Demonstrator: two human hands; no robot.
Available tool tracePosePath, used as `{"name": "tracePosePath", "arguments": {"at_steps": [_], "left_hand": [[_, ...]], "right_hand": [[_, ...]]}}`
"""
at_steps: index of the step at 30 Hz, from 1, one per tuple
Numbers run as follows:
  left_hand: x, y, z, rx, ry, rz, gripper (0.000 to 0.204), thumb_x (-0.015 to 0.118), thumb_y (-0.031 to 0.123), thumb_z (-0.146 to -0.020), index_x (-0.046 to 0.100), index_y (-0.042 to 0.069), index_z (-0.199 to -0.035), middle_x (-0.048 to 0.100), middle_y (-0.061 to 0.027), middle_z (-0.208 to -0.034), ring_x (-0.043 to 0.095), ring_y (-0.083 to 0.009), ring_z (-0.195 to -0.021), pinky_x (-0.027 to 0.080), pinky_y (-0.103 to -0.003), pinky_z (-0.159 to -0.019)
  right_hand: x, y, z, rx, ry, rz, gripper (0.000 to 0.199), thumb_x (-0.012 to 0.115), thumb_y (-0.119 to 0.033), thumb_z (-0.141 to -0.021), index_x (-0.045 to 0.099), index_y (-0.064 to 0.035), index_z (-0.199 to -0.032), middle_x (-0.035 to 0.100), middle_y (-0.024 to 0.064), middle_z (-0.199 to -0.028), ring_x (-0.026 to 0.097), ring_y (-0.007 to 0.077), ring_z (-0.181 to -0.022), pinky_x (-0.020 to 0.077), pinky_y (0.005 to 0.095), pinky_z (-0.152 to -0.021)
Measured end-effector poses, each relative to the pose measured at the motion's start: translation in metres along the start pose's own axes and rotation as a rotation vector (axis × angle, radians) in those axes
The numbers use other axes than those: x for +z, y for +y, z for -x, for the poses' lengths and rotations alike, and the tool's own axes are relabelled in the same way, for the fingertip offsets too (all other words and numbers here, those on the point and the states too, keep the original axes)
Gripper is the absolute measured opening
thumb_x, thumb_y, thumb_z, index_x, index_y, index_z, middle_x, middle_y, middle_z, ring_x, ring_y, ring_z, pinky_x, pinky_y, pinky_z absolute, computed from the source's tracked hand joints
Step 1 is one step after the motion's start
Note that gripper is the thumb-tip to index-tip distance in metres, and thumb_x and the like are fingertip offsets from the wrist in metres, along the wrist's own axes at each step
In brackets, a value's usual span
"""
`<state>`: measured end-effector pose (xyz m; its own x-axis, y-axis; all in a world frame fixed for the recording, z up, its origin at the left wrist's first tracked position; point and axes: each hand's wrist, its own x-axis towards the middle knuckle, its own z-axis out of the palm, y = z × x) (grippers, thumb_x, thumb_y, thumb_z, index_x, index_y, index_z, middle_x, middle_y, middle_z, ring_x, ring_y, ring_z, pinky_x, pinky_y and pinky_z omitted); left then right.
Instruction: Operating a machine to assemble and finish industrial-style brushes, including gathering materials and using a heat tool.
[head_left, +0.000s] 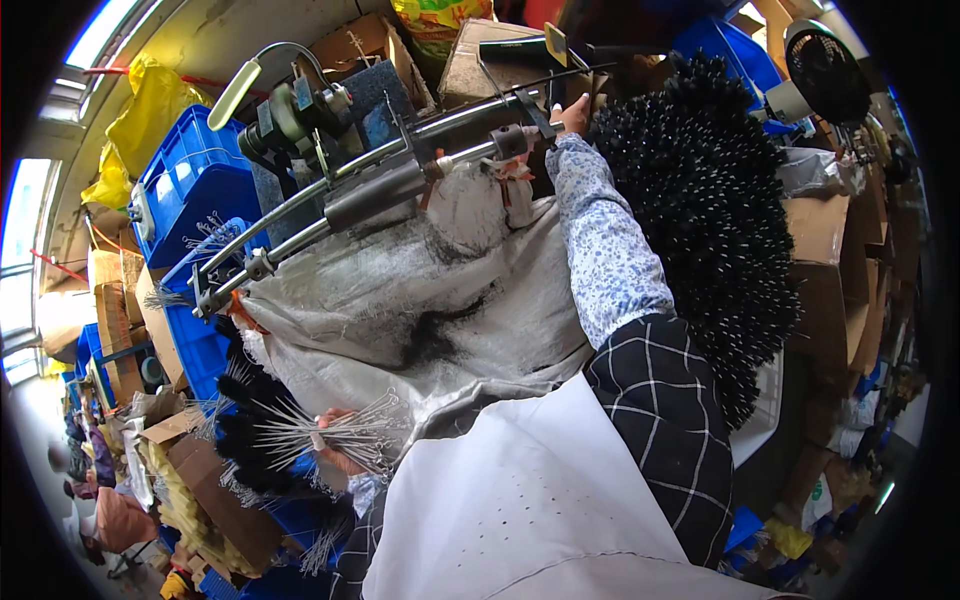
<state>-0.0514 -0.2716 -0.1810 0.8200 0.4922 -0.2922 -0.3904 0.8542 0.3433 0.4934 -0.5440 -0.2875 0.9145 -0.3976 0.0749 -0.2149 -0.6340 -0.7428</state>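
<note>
My left hand [340, 443], low on the left, is closed round a bundle of thin twisted wire stems [285, 432]. Black bristle heads [250, 400] fan out at the left of these stems, like wire-handled brushes. My right hand [572, 116] reaches far forward to the right end of a metal rod-and-cylinder device [380, 192]. Its fingertips are beside a small dark upright piece [554, 92]; the fingers are partly bent, and what they grip is hidden. Right of that arm rises a large heap of black bristle brushes [690, 220] with pale tips.
A smudged whitish cloth [400, 310] is spread below the device. Blue crates [195, 185] stand at the left, with wire stems in one. A motor-like unit [300, 110] is behind. Cardboard boxes [825, 250] and a small black fan [825, 70] are at the right.
</note>
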Motion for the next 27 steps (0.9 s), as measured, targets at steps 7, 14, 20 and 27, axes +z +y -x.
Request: {"name": "tracePosePath", "arguments": {"at_steps": [7,14,20,27], "left_hand": [[-0.014,0.020,-0.003,0.030,0.004,0.053,0.020,0.060,0.023,-0.079,0.051,0.010,-0.091,0.052,-0.0016,-0.085,0.050,-0.0154,-0.082,0.043,-0.035,-0.084],[-0.023,0.034,-0.007,0.095,-0.106,0.068,0.019,0.058,0.025,-0.080,0.050,0.009,-0.089,0.052,-0.0014,-0.084,0.051,-0.0149,-0.083,0.043,-0.034,-0.085],[0.035,0.046,-0.006,0.454,0.391,-0.399,0.022,0.051,0.030,-0.084,0.050,0.008,-0.086,0.053,-0.0008,-0.082,0.051,-0.0118,-0.084,0.038,-0.030,-0.092],[0.067,0.085,-0.006,0.622,0.425,-0.613,0.017,0.058,0.017,-0.079,0.051,0.002,-0.083,0.054,-0.0049,-0.078,0.052,-0.0128,-0.073,0.042,-0.024,-0.070]], "right_hand": [[0.008,-0.028,-0.034,0.256,-0.357,0.204,0.064,0.066,-0.033,-0.065,0.042,0.0026,-0.112,0.050,0.0203,-0.112,0.047,0.0303,-0.106,0.0346,0.0370,-0.093],[-0.035,-0.052,-0.008,0.342,-0.180,-0.274,0.053,0.067,-0.015,-0.063,0.041,0.0083,-0.103,0.056,0.0200,-0.097,0.063,0.0254,-0.075,0.0530,0.0275,-0.054],[-0.078,-0.051,0.020,0.322,0.177,-0.232,0.060,0.065,-0.015,-0.068,0.031,0.0068,-0.112,0.050,0.0270,-0.106,0.053,0.0372,-0.097,0.0400,0.0377,-0.089],[-0.172,-0.039,0.059,0.162,0.542,-0.421,0.065,0.065,-0.014,-0.067,0.026,0.0071,-0.114,0.052,0.0259,-0.096,0.058,0.0365,-0.084,0.0498,0.0378,-0.075]]}}
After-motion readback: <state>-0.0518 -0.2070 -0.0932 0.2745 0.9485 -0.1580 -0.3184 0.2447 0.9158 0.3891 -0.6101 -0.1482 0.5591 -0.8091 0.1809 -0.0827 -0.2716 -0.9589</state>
